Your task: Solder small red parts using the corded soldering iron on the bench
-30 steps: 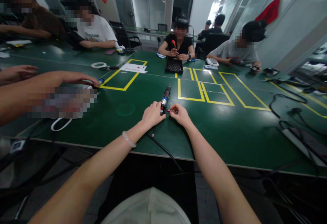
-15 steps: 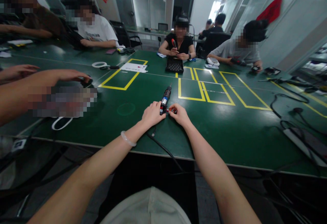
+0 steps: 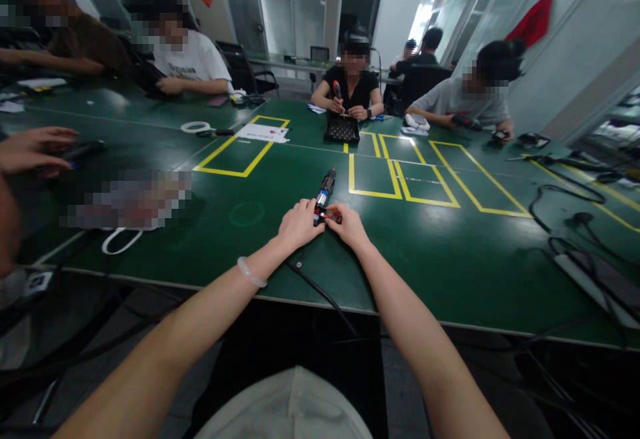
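An electric screwdriver (image 3: 326, 189) with its casing partly opened lies on the green table, its bit pointing away from me. A silver and blue motor shows in its body. My left hand (image 3: 301, 221) is closed around its rear end from the left side. My right hand (image 3: 349, 223) pinches a small red and black part (image 3: 332, 215) against the right side of the screwdriver's rear. The fingers hide much of that part, and I cannot make out its kind.
Yellow tape rectangles (image 3: 375, 194) mark the green table (image 3: 280, 265). A black cable (image 3: 320, 289) runs near my hands. To the left are a plastic bag (image 3: 135, 202) and a co-worker's hands (image 3: 37, 149). Across sits a black tray (image 3: 343, 131) before another person. More cables (image 3: 543, 209) lie right.
My right hand has come in closer to the screwdriver with the small part. The left co-worker's arm has drawn back from above the bag. My left hand stays in place.
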The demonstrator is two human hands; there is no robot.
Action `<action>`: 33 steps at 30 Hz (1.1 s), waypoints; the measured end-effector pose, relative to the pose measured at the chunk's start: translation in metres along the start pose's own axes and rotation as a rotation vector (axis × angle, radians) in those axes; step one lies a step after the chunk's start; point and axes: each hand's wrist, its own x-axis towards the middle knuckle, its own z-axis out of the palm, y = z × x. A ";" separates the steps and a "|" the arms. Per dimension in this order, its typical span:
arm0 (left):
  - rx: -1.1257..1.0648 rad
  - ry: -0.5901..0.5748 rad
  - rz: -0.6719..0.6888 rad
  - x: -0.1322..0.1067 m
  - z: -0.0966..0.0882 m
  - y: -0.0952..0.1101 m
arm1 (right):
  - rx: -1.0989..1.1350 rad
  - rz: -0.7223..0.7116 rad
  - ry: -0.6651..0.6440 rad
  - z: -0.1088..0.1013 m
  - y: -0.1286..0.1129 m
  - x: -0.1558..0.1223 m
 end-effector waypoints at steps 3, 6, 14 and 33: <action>-0.009 0.006 0.001 -0.001 0.001 -0.001 | 0.043 0.008 -0.006 -0.002 -0.002 -0.002; -0.019 0.021 0.006 -0.001 0.003 -0.002 | 0.041 0.017 -0.004 -0.005 -0.005 -0.004; -0.025 0.040 -0.024 0.001 0.003 0.000 | 0.051 0.008 0.002 -0.009 -0.010 -0.007; 0.084 0.041 -0.044 0.006 -0.004 -0.041 | 0.148 -0.004 0.044 -0.012 0.008 -0.005</action>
